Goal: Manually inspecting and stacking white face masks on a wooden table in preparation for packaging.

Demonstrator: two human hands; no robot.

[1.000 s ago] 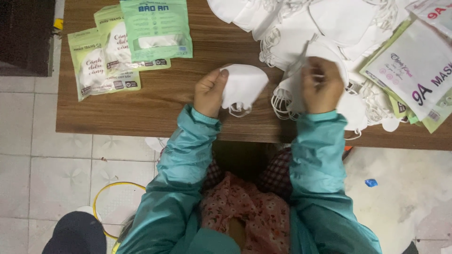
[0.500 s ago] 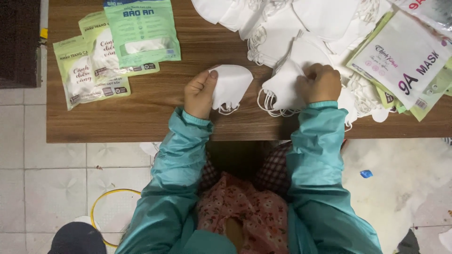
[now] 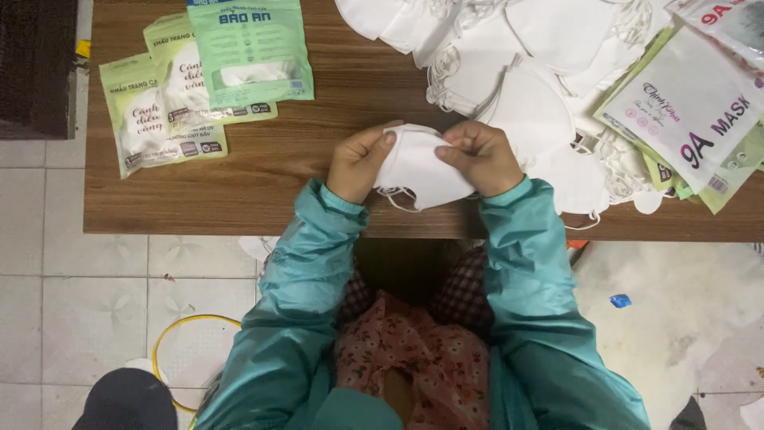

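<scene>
Both of my hands hold a folded white face mask [image 3: 419,170] over the near edge of the brown wooden table [image 3: 263,179]. My left hand [image 3: 358,162] pinches its left edge with the thumb on top. My right hand [image 3: 477,157] grips its right upper edge. The mask's ear loops hang below it. A loose pile of white masks [image 3: 529,76] lies just beyond and to the right of my right hand.
Three green and white sealed mask packets [image 3: 199,76] lie at the table's back left. A stack of flat printed pouches [image 3: 692,111] sits at the right edge. Below are a tiled floor, a yellow hoop [image 3: 171,334] and a small blue scrap [image 3: 620,301].
My right hand left the pile at the right and came to the centre. Both hands now meet on one mask, where before only the left held it.
</scene>
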